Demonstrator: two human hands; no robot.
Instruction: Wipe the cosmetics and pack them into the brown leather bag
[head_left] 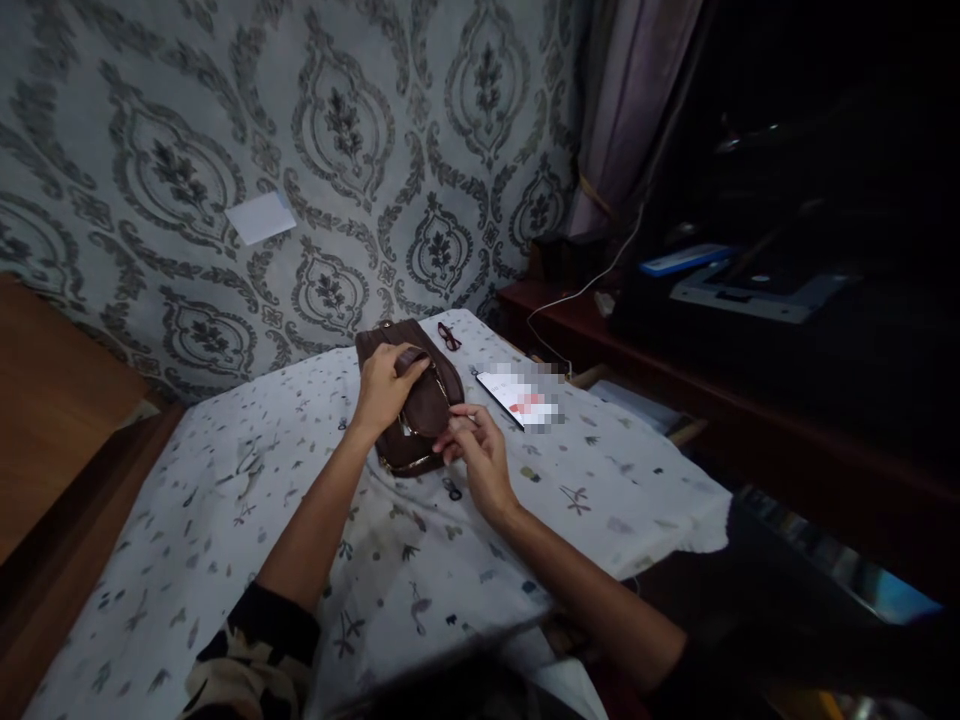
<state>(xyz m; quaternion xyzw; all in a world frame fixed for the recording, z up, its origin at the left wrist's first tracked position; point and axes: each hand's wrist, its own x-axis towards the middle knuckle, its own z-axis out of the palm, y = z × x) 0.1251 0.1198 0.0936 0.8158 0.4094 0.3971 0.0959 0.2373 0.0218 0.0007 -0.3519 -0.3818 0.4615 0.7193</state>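
A brown bag (394,458) with gold-coloured zips lies on a white patterned cloth (285,440). On its upper face is a smaller rounded pocket (426,412) edged with a zip. My left hand (386,388) grips the far left edge of this pocket, thumb on top. My right hand (478,447) has its thumb and fingers pinched together at the pocket's right zipped edge. Whether a zip pull is between those fingertips is too small to make out.
A lit phone (521,398) lies right of the bag, with red-framed glasses (449,337) behind it. A white cable (574,292) hangs over the dark red desk (570,318) at the right. A wooden panel (60,400) stands at left, and a patterned wall (337,180) rises behind.
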